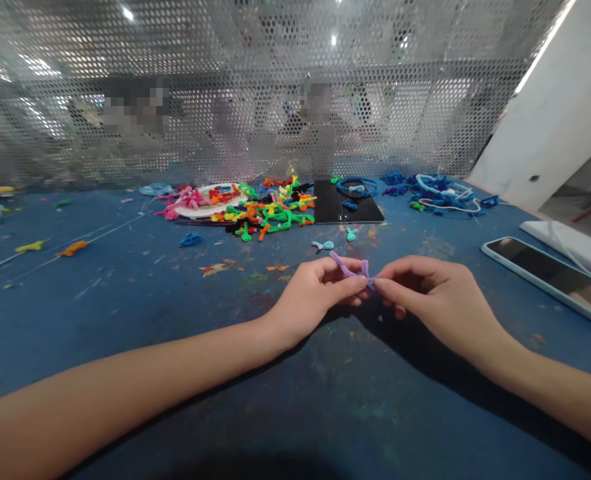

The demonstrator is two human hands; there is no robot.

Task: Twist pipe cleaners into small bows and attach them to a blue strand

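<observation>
Between my two hands is a bent purple pipe cleaner [344, 265], held just above the blue table [285, 393]. My left hand [320, 288] pinches it between thumb and fingers, and one purple end sticks up to the upper left. My right hand [428, 290] grips the other side with thumb and forefinger, its fingertips almost meeting the left ones. A short upright purple piece rises between the hands. Just beyond them lie a small light-blue twisted piece [323, 245] and a small teal one [352, 234].
A heap of coloured twisted pieces [275, 217] lies at the back beside a white plate [188, 212] and a black flat panel [348, 212]. Blue coils [445, 193] sit back right. A phone [550, 277] rests at right. A perforated metal screen [255, 140] stands behind.
</observation>
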